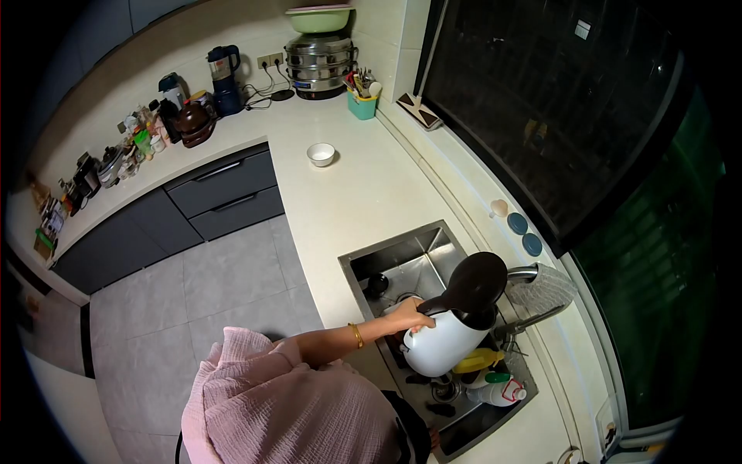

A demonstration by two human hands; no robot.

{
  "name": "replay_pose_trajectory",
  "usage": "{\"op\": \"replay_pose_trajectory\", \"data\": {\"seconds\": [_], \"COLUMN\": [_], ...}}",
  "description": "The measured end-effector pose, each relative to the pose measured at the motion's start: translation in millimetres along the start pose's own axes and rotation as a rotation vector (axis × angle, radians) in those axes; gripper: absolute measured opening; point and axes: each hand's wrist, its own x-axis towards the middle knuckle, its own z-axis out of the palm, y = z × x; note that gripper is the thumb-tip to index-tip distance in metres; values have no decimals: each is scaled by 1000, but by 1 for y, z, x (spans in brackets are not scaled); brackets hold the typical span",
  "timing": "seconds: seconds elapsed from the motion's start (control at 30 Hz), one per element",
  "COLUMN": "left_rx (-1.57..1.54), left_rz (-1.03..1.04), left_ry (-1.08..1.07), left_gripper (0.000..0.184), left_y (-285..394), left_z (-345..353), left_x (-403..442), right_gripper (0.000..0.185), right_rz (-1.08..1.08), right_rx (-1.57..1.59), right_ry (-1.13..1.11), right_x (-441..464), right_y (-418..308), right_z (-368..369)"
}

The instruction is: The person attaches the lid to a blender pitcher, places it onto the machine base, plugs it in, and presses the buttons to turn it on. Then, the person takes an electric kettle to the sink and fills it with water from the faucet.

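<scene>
My left hand (410, 315) is closed round the handle of a white kettle (439, 346) held over the sink (352, 267). The kettle's dark lid (478, 282) stands raised, and its opening faces the tap (522, 274). Only a small part of my right hand (434, 438) shows by the sink's near edge, low in the view; its fingers are mostly hidden. Beside the kettle, a yellow bottle (478, 360) and a white bottle (495, 394) lie in the sink. A small black object (377, 285) is in the sink's upper left corner.
A white bowl (321, 155) sits on the counter (363, 185). Further back are a green utensil holder (361, 106), a steel steamer (318, 66) and a blender (225, 81). Blue round lids (518, 223) lie on the window ledge, right of the sink.
</scene>
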Motion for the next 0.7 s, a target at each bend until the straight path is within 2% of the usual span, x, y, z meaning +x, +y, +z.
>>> {"op": "replay_pose_trajectory", "data": {"seconds": [0.1,0.17,0.3,0.33,0.4,0.5,0.7], "left_rx": [16,16,9,8,11,-3,30], "left_rz": [-36,-30,-2,-3,4,5,3], "left_ry": [-31,-30,-1,-1,-3,5,-28], "left_gripper": [16,15,13,13,13,13,12], "left_y": [0,0,0,0,-1,-3,-10], "left_z": [-2,-2,0,0,-1,-1,-4], "left_x": [0,0,1,2,2,3,7], "right_gripper": [25,24,34,34,39,40,34], "right_rz": [4,-61,-323,-323,-340,-343,-232], "right_rx": [-4,-30,-135,-136,-218,-211,-94], "right_ry": [4,186,910,909,1044,1053,613], "right_x": [-7,-3,9,12,14,15,14], "right_y": [-8,-1,13,16,14,14,36], "right_z": [-10,5,44,51,49,50,96]}}
